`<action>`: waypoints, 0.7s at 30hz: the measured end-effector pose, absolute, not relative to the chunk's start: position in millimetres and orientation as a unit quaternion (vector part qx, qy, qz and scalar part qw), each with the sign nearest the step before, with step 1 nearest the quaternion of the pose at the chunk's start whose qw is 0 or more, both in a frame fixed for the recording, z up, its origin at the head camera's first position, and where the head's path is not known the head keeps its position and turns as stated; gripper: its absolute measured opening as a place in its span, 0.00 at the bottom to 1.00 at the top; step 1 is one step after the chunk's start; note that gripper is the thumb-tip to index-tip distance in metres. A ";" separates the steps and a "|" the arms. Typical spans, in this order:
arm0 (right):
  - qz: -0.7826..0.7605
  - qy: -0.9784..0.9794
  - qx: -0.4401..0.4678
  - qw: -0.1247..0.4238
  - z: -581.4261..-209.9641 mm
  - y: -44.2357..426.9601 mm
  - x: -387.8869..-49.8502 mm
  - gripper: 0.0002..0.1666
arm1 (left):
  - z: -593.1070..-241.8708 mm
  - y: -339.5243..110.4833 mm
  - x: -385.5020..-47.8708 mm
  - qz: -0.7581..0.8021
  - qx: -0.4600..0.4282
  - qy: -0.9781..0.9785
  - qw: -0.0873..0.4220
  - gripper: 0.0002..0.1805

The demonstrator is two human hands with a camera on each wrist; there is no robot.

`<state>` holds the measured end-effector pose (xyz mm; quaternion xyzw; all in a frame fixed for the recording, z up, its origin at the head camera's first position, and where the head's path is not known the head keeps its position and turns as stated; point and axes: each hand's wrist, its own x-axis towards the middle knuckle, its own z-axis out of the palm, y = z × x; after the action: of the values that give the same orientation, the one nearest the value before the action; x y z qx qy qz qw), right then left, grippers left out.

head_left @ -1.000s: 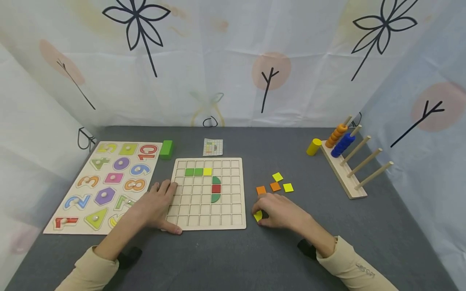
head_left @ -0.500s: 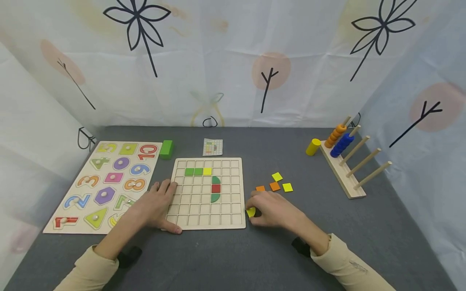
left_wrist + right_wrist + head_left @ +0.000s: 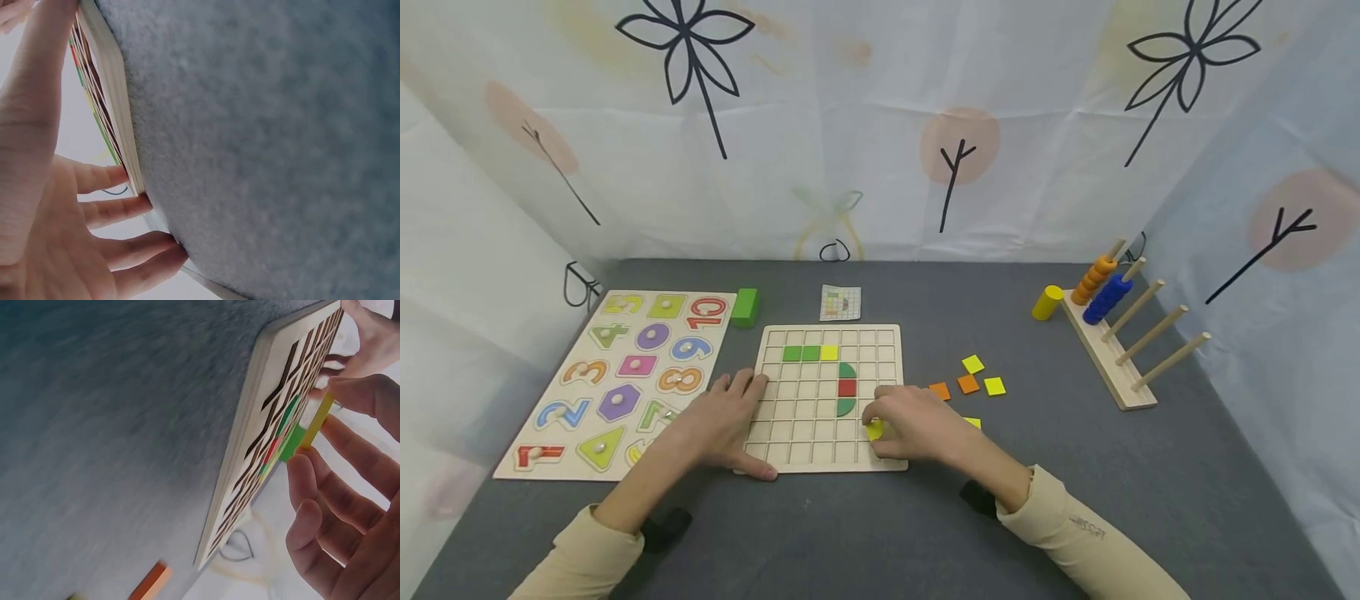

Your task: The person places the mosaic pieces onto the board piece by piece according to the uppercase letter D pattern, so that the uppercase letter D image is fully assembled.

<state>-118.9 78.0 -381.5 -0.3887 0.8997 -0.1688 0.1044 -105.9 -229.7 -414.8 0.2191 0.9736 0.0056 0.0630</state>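
A wooden grid board (image 3: 790, 429) lies on the grey table in the head view. My left hand (image 3: 718, 425) rests along its left edge, fingers spread, thumb by the near left corner; the left wrist view shows fingertips (image 3: 139, 205) at the board's side. Over the board's right part, my right hand (image 3: 917, 423) pinches a thin yellow tile (image 3: 317, 422) between thumb and fingers. In the grid sit two green squares (image 3: 801, 353), a yellow square (image 3: 829, 352), and a red square (image 3: 847, 387) between two rounded green pieces (image 3: 846, 407). My right fingers hide some cells.
Loose orange tiles (image 3: 968, 384) and yellow tiles (image 3: 995, 386) lie right of the board. A small pattern card (image 3: 841, 303) and green block (image 3: 745, 307) are behind it. A number puzzle (image 3: 572, 379) lies left; a peg rack (image 3: 1101, 354) and yellow cylinder (image 3: 1047, 302) stand right.
My right hand has carried the yellow tile leftward from the table to over the board, uncovering another yellow tile on the table. My left hand has stayed at the board's edge.
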 end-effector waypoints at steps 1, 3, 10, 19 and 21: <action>-0.168 0.900 -0.387 0.107 -381.6 74.3 -119.2 0.12 | -414.4 -229.8 -106.1 0.007 0.218 0.974 0.064 0.75; -0.165 0.901 -0.386 0.112 -381.9 67.3 -120.0 0.12 | -413.9 -230.1 -106.4 0.008 0.219 0.974 0.064 0.75; -0.148 0.902 -0.392 0.106 -385.7 47.7 -123.2 0.11 | -412.0 -229.5 -107.3 0.007 0.223 0.973 0.065 0.75; -0.125 0.906 -0.392 0.097 -388.6 24.6 -125.5 0.11 | -397.6 -233.6 -115.4 0.061 0.196 0.966 0.157 0.76; -0.121 0.906 -0.394 0.097 -389.3 19.4 -125.3 0.11 | -394.0 -235.3 -118.2 0.068 0.192 0.963 0.177 0.76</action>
<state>-125.3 19.4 -389.3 -0.3935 0.9061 -0.1211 0.0972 -118.2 -235.3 -394.0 0.1924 0.9629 0.0679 0.1769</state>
